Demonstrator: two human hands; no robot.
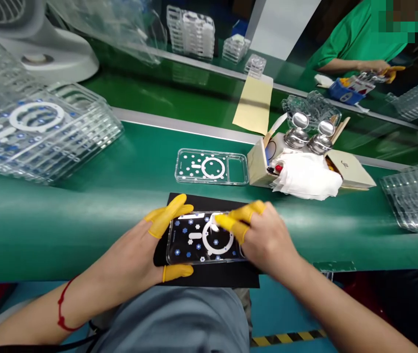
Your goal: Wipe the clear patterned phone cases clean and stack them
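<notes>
A clear phone case [184,245] with blue and white flowers and a white ring lies flat on a black mat [227,277]. My left hand [135,252], in yellow finger cots, grips its left end, thumb at the near edge and fingers at the far edge. Over the case's right half, my right hand [267,240] has its cotted fingers closed on a small white wipe [214,223], which touches the case near the ring. The right end of the case is partly hidden by that hand. Beyond the mat lies another clear phone case [197,171] with white flowers.
Stacked clear cases [94,137] stand at left near a white fan [54,54], more stacked cases [414,196] at right. A box [258,164] holds white wipes [306,176] and metal pump bottles [297,137]. Yellowish paper [255,105] lies behind. Across the bench, a person in green [356,39] works.
</notes>
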